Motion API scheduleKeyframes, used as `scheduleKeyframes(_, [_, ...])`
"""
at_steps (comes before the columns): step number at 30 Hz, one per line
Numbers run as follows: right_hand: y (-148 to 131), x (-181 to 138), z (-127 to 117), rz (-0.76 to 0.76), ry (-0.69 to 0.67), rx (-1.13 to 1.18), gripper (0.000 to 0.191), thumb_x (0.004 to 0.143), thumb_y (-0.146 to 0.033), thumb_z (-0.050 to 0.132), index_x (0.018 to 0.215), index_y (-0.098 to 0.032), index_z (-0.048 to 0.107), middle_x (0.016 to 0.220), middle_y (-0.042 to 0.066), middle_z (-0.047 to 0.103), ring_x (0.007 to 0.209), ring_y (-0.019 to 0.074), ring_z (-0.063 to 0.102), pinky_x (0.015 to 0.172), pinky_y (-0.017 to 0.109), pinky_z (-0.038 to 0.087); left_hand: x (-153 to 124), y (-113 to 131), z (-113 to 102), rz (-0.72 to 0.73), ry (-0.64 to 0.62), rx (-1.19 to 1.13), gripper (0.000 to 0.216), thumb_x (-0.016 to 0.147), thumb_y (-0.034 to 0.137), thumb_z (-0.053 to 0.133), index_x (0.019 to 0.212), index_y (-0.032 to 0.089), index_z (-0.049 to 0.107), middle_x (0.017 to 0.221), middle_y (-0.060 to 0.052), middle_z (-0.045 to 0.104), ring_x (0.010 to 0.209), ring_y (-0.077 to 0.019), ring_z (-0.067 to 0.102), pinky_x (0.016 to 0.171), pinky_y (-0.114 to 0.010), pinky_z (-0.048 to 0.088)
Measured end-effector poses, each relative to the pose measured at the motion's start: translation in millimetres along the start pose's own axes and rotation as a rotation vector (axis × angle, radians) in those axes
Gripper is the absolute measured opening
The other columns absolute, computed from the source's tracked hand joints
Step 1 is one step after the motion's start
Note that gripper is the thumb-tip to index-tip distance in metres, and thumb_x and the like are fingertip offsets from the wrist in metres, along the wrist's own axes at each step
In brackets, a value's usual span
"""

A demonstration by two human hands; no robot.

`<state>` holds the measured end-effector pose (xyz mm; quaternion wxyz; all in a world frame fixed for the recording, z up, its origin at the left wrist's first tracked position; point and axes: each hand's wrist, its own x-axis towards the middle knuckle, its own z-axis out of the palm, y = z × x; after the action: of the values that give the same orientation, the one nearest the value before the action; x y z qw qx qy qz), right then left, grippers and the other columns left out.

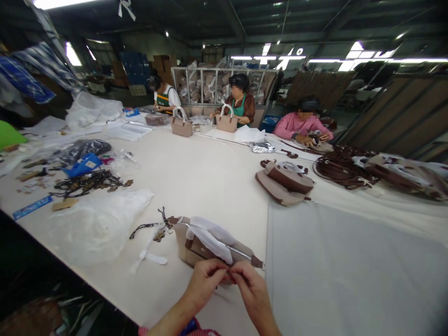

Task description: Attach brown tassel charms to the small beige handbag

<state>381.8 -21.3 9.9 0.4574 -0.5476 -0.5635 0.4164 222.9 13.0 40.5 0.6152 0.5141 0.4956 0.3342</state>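
A beige and brown handbag (185,240) lies on the white table in front of me, its handles wrapped in white padding (213,240). At its near edge my left hand (206,280) is closed, thumb and fingers pinching a small dark brown part of the bag. Right beside it my right hand (250,282) pinches the same part, fingertips nearly touching the left ones. The fingers hide most of that part. A dark cord with metal charms (159,233) lies at the bag's left end, next to a white strip (156,258).
Clear plastic bags (98,228) and a pile of dark corded charms (91,184) lie to the left. More beige-brown bags (285,182) and coiled brown straps (341,170) are at the right, beyond a grey sheet (350,266). Several people sit across the table.
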Motion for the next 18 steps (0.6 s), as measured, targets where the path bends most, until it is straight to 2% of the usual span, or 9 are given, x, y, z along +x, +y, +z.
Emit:
scheduleKeyframes(4, [0.0,0.5,0.9,0.060,0.004,0.012,0.017,0.088,-0.032,0.055,0.078,-0.023,0.066,0.074,0.002,0.066,0.071,0.0183,0.061,0.067,0.026,0.047,0.8,-3.8,-0.7,-0.013,0.000,-0.019,0.023,0.073,0.031,0.061,0.076,0.013,0.074,0.067,-0.007,0.070,0.066,-0.0194,0.062,0.064,-0.029,0.046])
scheduleKeyframes(8, [0.0,-1.3,5.6,0.099,0.034,0.025,0.017,0.086,-0.036,0.058,0.077,-0.022,0.065,0.070,0.000,0.065,0.067,0.0170,0.061,0.063,0.024,0.047,2.8,-1.3,-2.0,0.105,0.102,-0.025,0.015,0.069,0.028,0.067,0.065,0.015,0.072,0.076,-0.006,0.066,0.075,-0.0185,0.060,0.069,-0.027,0.045])
scheduleKeyframes(10, [-0.6,-2.8,10.1,0.095,0.054,0.026,0.018,0.086,-0.036,0.058,0.076,-0.022,0.064,0.069,0.000,0.065,0.066,0.0163,0.061,0.063,0.024,0.048,3.9,-0.9,-1.3,0.036,0.153,-0.107,0.014,0.067,0.028,0.070,0.063,0.015,0.071,0.069,-0.003,0.061,0.066,-0.0136,0.054,0.061,-0.024,0.040])
scheduleKeyframes(12, [-1.7,-3.7,15.4,0.090,0.086,0.048,0.018,0.085,-0.036,0.059,0.076,-0.021,0.063,0.068,0.000,0.064,0.064,0.0158,0.061,0.061,0.023,0.048,4.2,-2.5,1.0,-0.116,0.160,-0.253,0.016,0.066,0.031,0.071,0.069,0.014,0.071,0.057,0.002,0.053,0.051,-0.0076,0.039,0.049,-0.021,0.029])
scheduleKeyframes(14, [-3.4,-3.3,20.1,0.084,0.121,0.065,0.017,0.084,-0.036,0.061,0.076,-0.021,0.063,0.067,-0.001,0.064,0.062,0.0151,0.061,0.059,0.023,0.048,3.8,-5.6,4.6,-0.228,0.152,-0.406,0.021,0.063,0.032,0.074,0.071,0.013,0.071,0.052,0.006,0.045,0.046,-0.0052,0.028,0.045,-0.021,0.018])
scheduleKeyframes(18, [-8.0,-0.2,24.1,0.076,0.157,0.087,0.016,0.083,-0.034,0.062,0.075,-0.021,0.062,0.066,-0.002,0.062,0.060,0.0140,0.059,0.058,0.022,0.047,1.2,-9.4,10.1,-0.276,0.156,-0.622,0.022,0.056,0.028,0.079,0.067,0.011,0.070,0.059,0.002,0.051,0.053,-0.0058,0.035,0.045,-0.019,0.018])
